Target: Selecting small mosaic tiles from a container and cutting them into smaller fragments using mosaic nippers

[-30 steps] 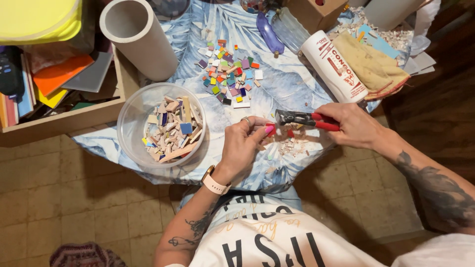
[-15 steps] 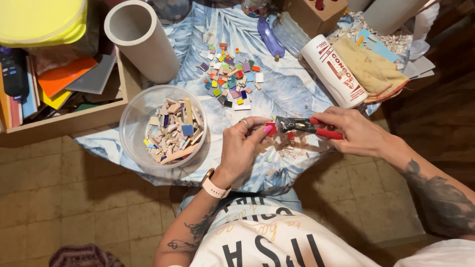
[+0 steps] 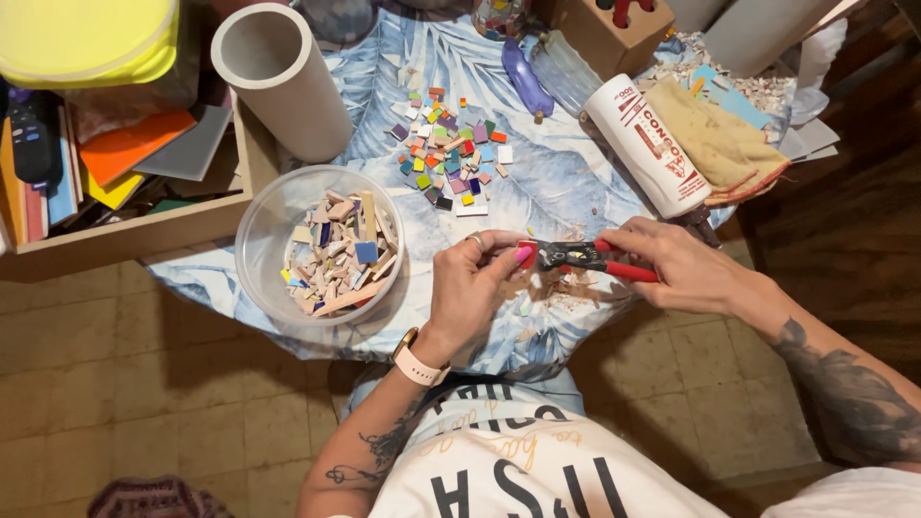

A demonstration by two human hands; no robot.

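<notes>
Nippers meeting a small pink tile piece over the desk

Left hand (image 3: 470, 288) fingers pinch the pink tile piece (image 3: 525, 254); right hand (image 3: 686, 269) grips red-handled nippers (image 3: 585, 257), long axis lying left-right, jaws at the piece, above the blue leaf-print desk (image 3: 547, 182) near the clear bowl (image 3: 321, 245).

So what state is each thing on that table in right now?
Left hand: pinching a small piece at the nippers' head.
Right hand: gripping the red handles.
Nippers: held above the cloth.
Clear bowl: partly filled with tile strips.
Coloured tile bits: loose, scattered.
Grey tube: lying, open-ended.
</notes>
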